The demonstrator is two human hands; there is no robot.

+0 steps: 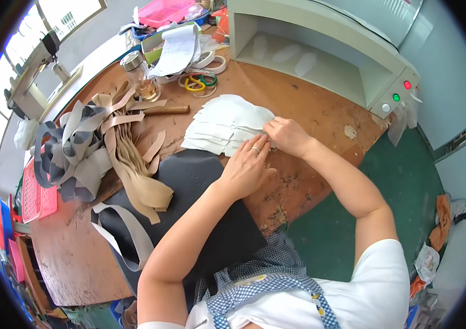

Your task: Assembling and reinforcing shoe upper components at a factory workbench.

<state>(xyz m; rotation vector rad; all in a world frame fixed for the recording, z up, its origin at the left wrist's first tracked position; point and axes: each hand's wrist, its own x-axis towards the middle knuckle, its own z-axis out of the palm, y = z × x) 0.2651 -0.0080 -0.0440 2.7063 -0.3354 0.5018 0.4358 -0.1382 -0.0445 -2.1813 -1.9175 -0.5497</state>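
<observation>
The left hand [242,169] lies flat, gripping nothing, on the white pieces [226,122] at upper centre; whether the right hand [289,136] pinches their edge, I can't tell. An uneven push could skew the loose layers. The table [304,189] is scuffed brown, the floor [326,241] green

scarred workbench [79,268], machine [326,55] and strips [116,145] show a workshop.

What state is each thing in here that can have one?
White pieces: fanned out, overlapping
Left hand: fingers extended, resting on the white pieces
Right hand: at the white pieces' right edge, grip unclear
Gray strips: tangled
Tan strips: loosely bunched
Glass jar: capped, partly filled
Scissors: open or shut unclear
Black sheet: spread out, partly covered
</observation>
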